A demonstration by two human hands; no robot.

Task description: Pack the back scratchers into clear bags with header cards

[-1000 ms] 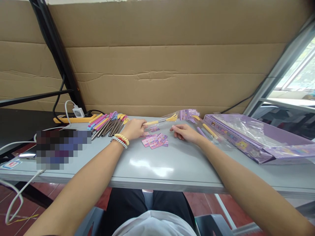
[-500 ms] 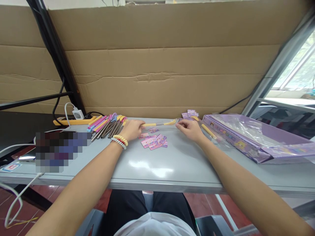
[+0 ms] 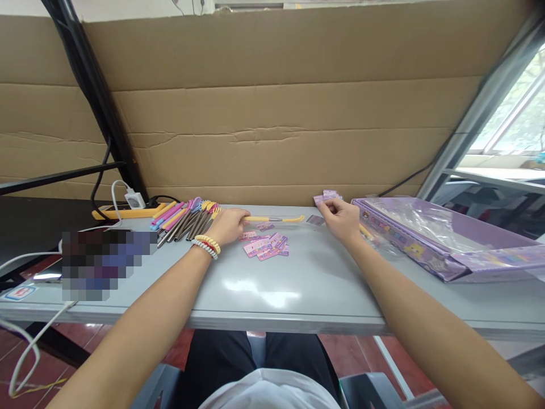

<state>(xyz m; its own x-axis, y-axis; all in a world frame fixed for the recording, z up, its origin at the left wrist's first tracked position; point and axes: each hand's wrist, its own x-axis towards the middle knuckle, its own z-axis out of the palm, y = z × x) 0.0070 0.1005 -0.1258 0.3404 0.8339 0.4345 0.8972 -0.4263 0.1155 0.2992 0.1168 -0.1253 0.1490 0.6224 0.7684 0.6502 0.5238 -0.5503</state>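
Note:
My left hand (image 3: pixel 230 225), with beaded bracelets at the wrist, pinches the handle of a yellow stick (image 3: pixel 275 219). The stick has a metal middle and a curved far end pointing right. Just past that end lies a small greyish see-through piece (image 3: pixel 315 220). My right hand (image 3: pixel 342 217) has thumb and forefinger closed at the edge of a small pile of purple printed cards (image 3: pixel 330 195), apparently on one card; the fingertips partly cover it. More pink-purple cards (image 3: pixel 268 245) lie spread between my hands.
Several coloured sticks with metal shafts (image 3: pixel 187 218) are heaped left of my left hand. A purple box (image 3: pixel 426 244) with clear plastic stands at right, a bagged yellow stick (image 3: pixel 366 232) beside it. A yellow power strip (image 3: pixel 128 212), white cable and cardboard wall (image 3: pixel 272 113) surround the table.
My right hand has left the curved end of the yellow stick and moved right to the card pile. The greyish piece is now uncovered. My left hand keeps its hold.

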